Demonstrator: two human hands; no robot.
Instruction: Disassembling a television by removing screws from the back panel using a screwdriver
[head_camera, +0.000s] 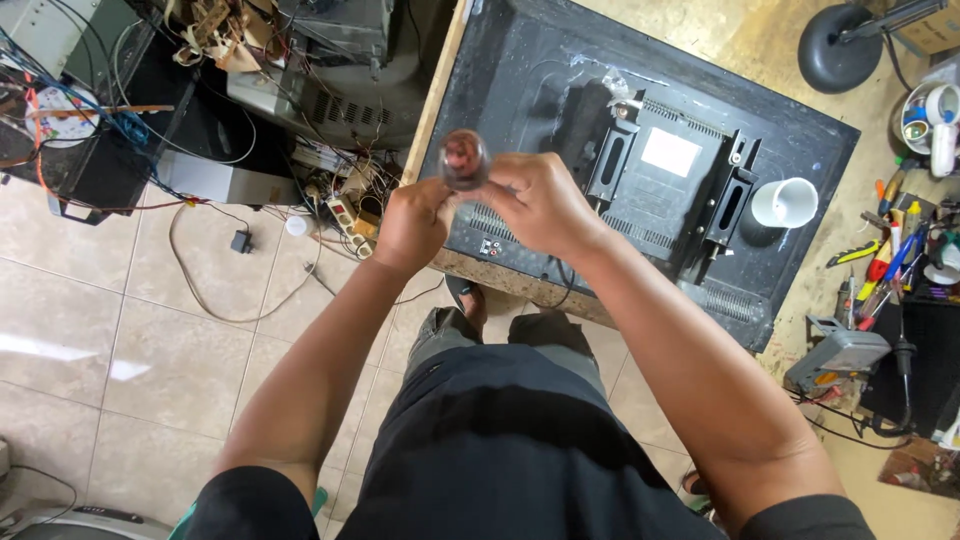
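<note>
Reddish and translucent, a rounded screwdriver handle (465, 160) is sitting in both hands above the black flat television back (560, 90) lying on the table (440, 90). The left hand (410, 225) and right hand (540, 200) are closing their grip around it.

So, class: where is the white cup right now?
In the head view, the white cup lies on the right side of the black television back panel, beside its mounting bracket, right of both hands.
</note>
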